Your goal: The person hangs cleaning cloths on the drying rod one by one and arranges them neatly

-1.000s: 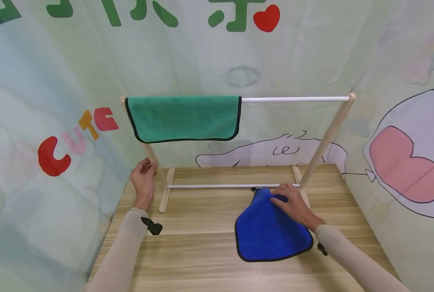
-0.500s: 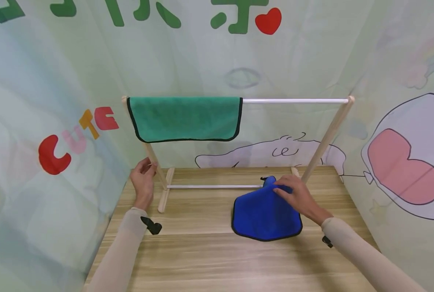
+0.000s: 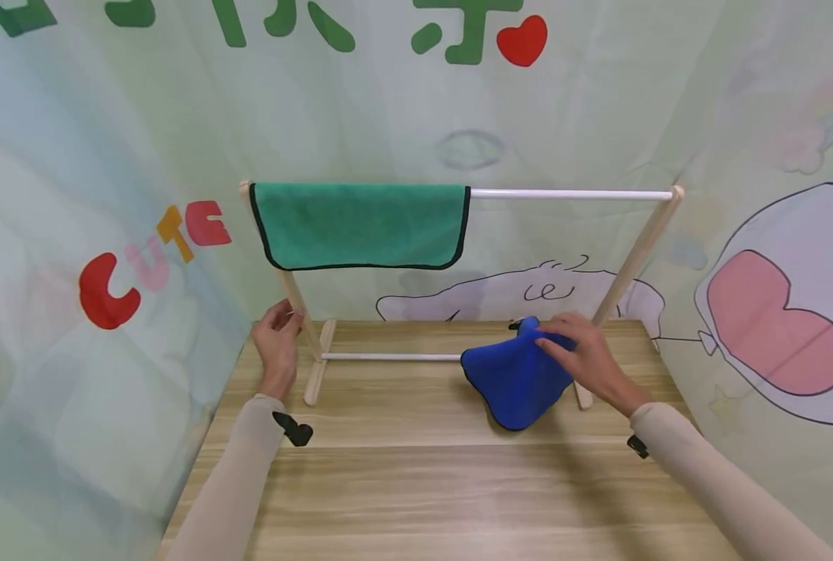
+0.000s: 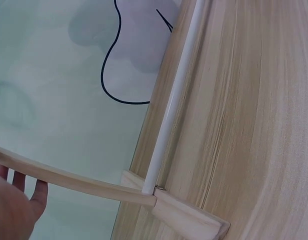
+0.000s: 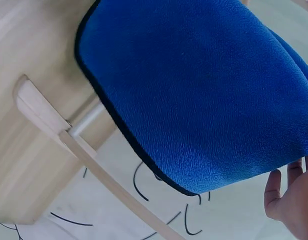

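Note:
A blue towel (image 3: 510,382) with black edging hangs in loose folds from my right hand (image 3: 591,358), which pinches it between thumb and fingers over the right half of the rack's lower bar. In the right wrist view its plush side (image 5: 194,90) fills much of the picture. My left hand (image 3: 277,343) holds the left wooden post (image 4: 69,180) of the towel rack, fingers behind it in the left wrist view. Folded over the left half of the white upper bar (image 3: 570,194) is a green towel (image 3: 360,226) with black trim.
The rack stands at the back of a wood-grain table (image 3: 402,483), on wooden feet (image 3: 320,366) joined by a white lower bar (image 3: 395,357). Printed cloth walls (image 3: 72,405) close in on the back and both sides.
My right hand has lifted the blue towel up and back, toward the rack; its lower edge has drawn together into a point. My left hand stays at the post.

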Demonstrator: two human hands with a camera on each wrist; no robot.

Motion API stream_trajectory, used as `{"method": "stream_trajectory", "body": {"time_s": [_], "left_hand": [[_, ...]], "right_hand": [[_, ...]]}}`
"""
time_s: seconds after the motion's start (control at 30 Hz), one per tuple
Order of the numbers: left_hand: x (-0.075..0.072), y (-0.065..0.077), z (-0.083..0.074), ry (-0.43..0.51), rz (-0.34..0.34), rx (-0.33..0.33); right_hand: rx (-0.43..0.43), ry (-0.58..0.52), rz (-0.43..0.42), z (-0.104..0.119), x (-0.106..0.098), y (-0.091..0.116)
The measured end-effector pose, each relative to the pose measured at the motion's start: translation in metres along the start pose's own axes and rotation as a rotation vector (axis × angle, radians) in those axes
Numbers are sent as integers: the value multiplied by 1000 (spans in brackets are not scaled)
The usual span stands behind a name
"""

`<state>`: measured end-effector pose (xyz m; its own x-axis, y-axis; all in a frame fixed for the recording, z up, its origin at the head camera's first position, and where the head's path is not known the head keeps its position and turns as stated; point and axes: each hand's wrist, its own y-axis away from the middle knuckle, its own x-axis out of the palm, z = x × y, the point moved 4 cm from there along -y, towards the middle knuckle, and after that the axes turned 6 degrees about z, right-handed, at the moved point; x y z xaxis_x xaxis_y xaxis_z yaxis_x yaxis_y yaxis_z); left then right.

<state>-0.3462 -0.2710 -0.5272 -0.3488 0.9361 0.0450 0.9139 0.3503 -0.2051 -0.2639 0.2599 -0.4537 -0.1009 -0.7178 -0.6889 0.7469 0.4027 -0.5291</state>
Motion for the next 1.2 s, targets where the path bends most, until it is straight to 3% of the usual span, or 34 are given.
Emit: {"method": "stream_trajectory", "body": {"time_s": [0.5, 1.2], "left_hand": [[-1, -3, 5, 1, 17, -20], [-1, -2, 1, -37, 6, -26]], "right_hand": [[-138, -26, -85, 26, -37, -41], [-166, -3, -110, 56, -87, -94]]}}
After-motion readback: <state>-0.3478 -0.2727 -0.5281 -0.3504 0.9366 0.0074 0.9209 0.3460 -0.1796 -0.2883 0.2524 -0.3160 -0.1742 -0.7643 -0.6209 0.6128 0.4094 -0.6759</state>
